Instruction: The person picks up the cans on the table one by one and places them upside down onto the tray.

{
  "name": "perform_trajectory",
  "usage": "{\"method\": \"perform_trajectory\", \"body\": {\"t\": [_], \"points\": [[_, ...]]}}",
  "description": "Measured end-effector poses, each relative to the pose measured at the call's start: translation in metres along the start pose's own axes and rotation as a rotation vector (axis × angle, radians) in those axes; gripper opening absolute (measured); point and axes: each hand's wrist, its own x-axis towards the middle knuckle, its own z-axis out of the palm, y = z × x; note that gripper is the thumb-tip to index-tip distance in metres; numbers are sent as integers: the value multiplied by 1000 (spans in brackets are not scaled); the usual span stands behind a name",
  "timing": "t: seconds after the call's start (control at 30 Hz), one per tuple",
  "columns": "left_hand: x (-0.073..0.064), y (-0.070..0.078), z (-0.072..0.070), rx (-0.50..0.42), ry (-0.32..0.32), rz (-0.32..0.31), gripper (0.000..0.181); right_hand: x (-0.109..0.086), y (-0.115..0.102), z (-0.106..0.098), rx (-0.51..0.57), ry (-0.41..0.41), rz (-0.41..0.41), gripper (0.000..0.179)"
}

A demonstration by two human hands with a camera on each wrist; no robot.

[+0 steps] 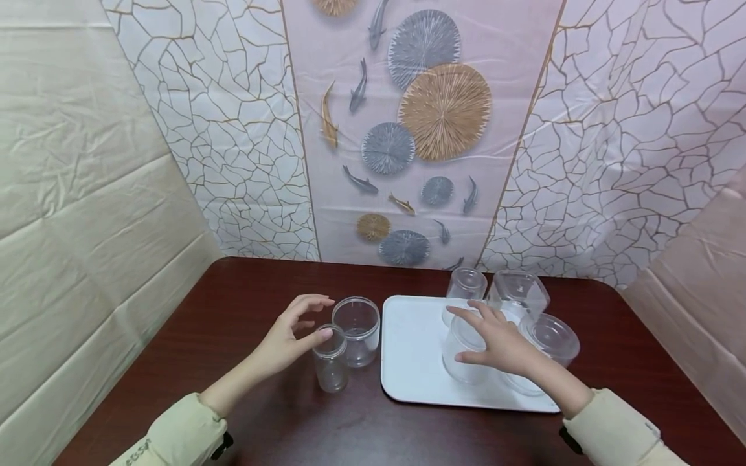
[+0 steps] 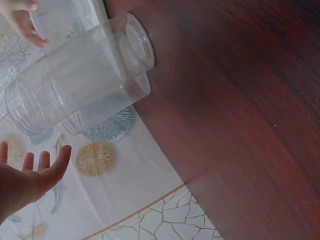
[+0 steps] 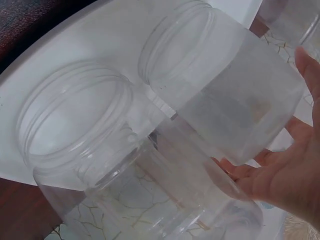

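Two clear jars stand mouth up on the dark table: a slim jar point(image 1: 331, 372) in front and a wider jar point(image 1: 357, 323) behind it. My left hand point(image 1: 291, 333) is beside them with spread, gently bent fingers; in the left wrist view, its fingers point(image 2: 47, 172) appear apart from the jar walls. To the right, several clear containers sit on a white tray point(image 1: 408, 349), threaded mouths down on at least two. My right hand point(image 1: 495, 340) hovers over a jar point(image 3: 225, 85) there, fingers spread. Whether its fingertips touch the jar is unclear.
A squarish clear container point(image 1: 521, 291) and a slim one point(image 1: 468, 281) stand toward the back of the tray. A round container point(image 1: 556, 340) is at its right, partly behind the right forearm. Patterned cloth point(image 1: 256, 162) hangs behind the table.
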Motion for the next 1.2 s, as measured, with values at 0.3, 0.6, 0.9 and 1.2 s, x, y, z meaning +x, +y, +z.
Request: {"method": "perform_trajectory", "body": {"t": [0.3,0.6,0.9,1.2], "points": [[7,5,4,17,-32,12,42,2,-2,-7,-36,106,-55,74],[14,7,4,189,-110,50,56,2,-8,-12,-35,143,-71,73],[22,15,-4,369,-246,70,68,3,-13,-14,-20,137,-90,74],[28,19,-7,558,-456,107,72,3,-12,-13,-17,135,-97,75]]}}
